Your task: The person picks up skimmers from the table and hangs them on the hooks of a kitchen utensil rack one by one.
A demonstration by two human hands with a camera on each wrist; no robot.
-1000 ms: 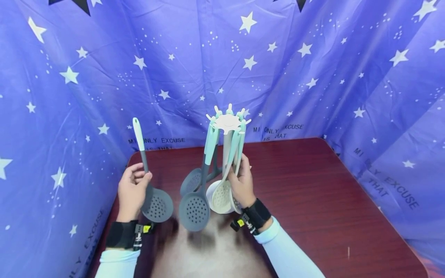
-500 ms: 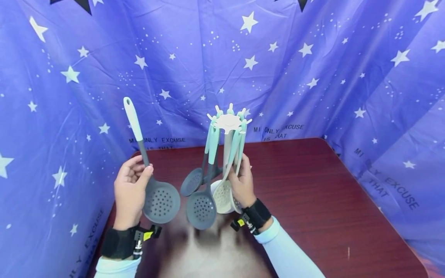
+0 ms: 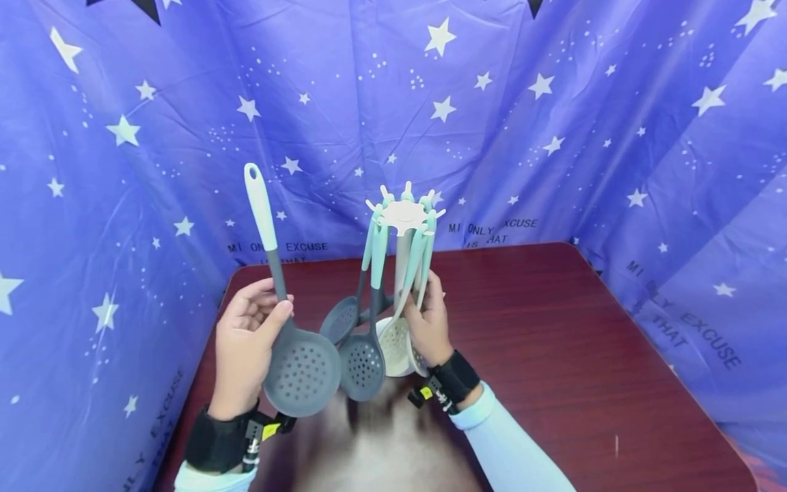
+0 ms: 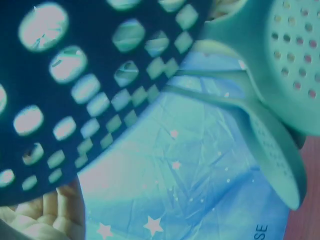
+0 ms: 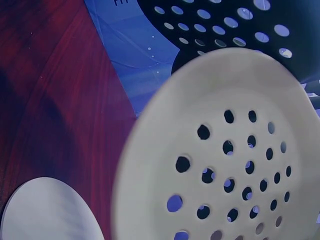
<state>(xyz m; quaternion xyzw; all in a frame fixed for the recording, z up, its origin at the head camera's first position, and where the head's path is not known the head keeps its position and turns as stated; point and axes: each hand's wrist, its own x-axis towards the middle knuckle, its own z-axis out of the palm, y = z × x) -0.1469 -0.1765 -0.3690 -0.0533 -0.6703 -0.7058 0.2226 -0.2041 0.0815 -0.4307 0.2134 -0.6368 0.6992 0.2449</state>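
Observation:
My left hand pinches the dark grey neck of a skimmer, its pale mint handle pointing up and its round holed head hanging below. In the left wrist view this skimmer's dark head covers much of the hand. A white utensil stand with hooks around its top stands in the middle. Hanging from it are grey skimmers on the left and a cream skimmer in front. My right hand grips around the stand's post, its fingers partly hidden by the hanging utensils.
The dark red table extends to the right of the stand. Blue star-printed curtains hang around the table. In the right wrist view a white rounded piece lies low at the left, near the large cream skimmer head.
My left hand has raised the skimmer and carried it right, towards the stand. The hanging grey skimmer has swung to the right. My right hand has stayed in place.

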